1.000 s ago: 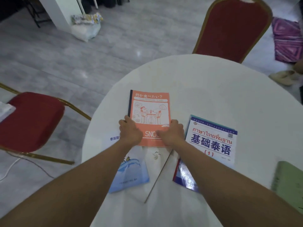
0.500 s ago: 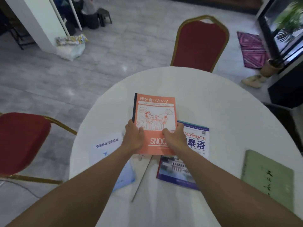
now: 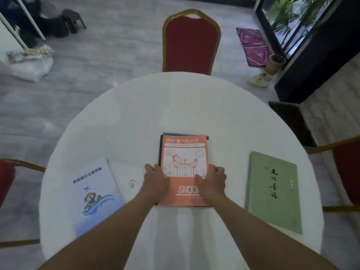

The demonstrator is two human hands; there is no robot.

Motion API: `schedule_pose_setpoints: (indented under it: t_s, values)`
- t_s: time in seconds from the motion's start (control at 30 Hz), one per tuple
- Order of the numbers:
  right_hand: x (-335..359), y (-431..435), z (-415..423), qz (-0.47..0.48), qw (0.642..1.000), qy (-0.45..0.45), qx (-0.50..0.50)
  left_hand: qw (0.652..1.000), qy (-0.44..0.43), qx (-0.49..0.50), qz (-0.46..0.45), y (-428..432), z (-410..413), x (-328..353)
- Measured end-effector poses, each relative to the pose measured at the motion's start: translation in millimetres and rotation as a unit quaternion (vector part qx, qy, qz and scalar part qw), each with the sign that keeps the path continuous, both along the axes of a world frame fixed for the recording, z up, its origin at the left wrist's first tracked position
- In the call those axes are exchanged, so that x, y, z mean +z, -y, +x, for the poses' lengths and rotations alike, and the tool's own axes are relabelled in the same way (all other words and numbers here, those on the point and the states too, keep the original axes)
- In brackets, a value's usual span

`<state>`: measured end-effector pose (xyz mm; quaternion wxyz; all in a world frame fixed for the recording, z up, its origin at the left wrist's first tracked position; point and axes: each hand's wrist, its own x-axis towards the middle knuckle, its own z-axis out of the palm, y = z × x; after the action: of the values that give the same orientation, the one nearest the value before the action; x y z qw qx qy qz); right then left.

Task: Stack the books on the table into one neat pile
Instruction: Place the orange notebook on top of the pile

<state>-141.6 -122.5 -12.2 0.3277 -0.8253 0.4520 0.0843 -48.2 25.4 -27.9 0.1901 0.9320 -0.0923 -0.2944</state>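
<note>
An orange book (image 3: 184,152) lies flat in the middle of the round white table (image 3: 136,114), on top of a blue-edged book (image 3: 175,133) whose rim peeks out at the far and right sides. My left hand (image 3: 155,181) grips the orange book's left edge. At its right edge my right hand (image 3: 211,181) holds it too. A light blue booklet (image 3: 93,193) lies to the left, with a white booklet (image 3: 129,181) between it and the pile. A green book (image 3: 272,191) lies apart on the right.
A red chair with a gold frame (image 3: 191,41) stands at the table's far side. More red chairs stand at the left (image 3: 7,176) and right (image 3: 346,168) edges. A dark cabinet (image 3: 311,61) and a plant pot (image 3: 274,64) stand at the back right.
Both hands carried the orange book to the right and set it down over the blue-edged book, which it now almost covers. The view swung right, showing the whole green book.
</note>
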Motion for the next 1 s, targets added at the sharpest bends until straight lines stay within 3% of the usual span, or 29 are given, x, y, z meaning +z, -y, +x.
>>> schedule_pose_setpoints:
  t_s: [0.47,0.6,0.7,0.8,1.0]
  values:
    - [-7.8,16.8,-0.2,0.047,0.998,0.020,-0.025,0.998,0.034,-0.051,0.017,1.7,1.0,0.5]
    - [-4.7,12.0,0.3,0.032,0.999,0.007,-0.009,0.999,0.010,-0.049,-0.019,-6.2,4.6,7.2]
    - [3.5,1.6,2.4,-0.054,0.998,0.016,0.026,0.998,0.015,-0.056,-0.037,-23.1,4.2,13.6]
    - [13.6,-16.8,14.8,-0.098,0.990,0.057,0.083,0.996,0.075,-0.038,-0.041,-52.3,8.0,22.5]
    - [20.3,-70.9,51.7,0.013,0.972,0.094,0.216,0.989,0.135,0.047,0.043,-125.2,18.4,30.5]
